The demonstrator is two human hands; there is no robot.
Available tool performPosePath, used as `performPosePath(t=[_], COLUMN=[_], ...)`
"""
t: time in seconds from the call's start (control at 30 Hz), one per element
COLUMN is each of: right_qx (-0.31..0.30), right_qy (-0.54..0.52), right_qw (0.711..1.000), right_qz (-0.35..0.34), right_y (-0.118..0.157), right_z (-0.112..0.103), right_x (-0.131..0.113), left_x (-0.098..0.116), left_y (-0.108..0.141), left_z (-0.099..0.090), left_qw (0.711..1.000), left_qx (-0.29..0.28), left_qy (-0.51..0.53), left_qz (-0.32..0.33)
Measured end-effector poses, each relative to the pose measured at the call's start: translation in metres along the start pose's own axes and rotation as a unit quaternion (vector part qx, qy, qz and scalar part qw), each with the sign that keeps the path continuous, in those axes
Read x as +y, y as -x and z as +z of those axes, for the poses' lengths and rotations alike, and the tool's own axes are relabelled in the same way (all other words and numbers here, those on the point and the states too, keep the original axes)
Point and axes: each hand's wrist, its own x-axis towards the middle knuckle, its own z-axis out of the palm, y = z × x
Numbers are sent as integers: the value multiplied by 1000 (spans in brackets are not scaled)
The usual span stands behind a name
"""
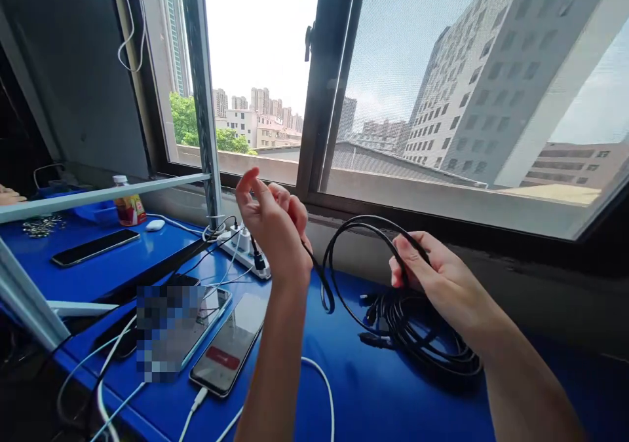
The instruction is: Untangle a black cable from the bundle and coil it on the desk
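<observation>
1. Lying nearest on the blue table [373,389], a phone [230,345] shows a red bar, its writing unreadable.
2. Right hand [432,278] pinches the black cable [366,227] loop above the coiled bundle [422,337].
3. Left hand [272,222], raised, grips the cable's other end, index finger extended.
4. A power strip [243,253] sits farther left, by the window.

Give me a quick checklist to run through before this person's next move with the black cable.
1. Left hand grips the black cable: ok, fingers closed on it.
2. Right hand holds the loop: ok.
3. Loop between the hands free of knots: ok.
4. Cable pile on the blue table untangled: cannot tell.
5. Cable clear of the power strip: ok.
6. Cable clear of the phones: ok.
</observation>
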Motion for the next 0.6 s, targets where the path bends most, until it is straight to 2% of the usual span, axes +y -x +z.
performPosePath(t=[0.1, 0.2, 0.3, 0.4, 0.5, 0.6], right_qx=[75, 181, 273, 317, 333, 262], right_qy=[-44, -90, -89, -52, -40, 11], right_qw=[996, 979, 956, 942, 932, 947], right_qz=[5, -14, -67, -102, -139, -186], right_y=[1, 7, 12, 16, 17, 19], right_z=[-3, -8, -11, -11, -13, -15], right_x=[-9, -21, -29, -31, -28, -24], left_x=[-5, -6, -5, -7, -12, -18], left_y=[-1, 5, 14, 24, 32, 38], left_z=[-1, -1, 3, 6, 6, 5], left_qw=[999, 998, 998, 995, 958, 906], left_qx=[25, 49, 22, -91, -272, -401], left_qy=[9, 25, 48, 12, -50, -87], left_qz=[-43, -34, -31, -48, -82, -109])
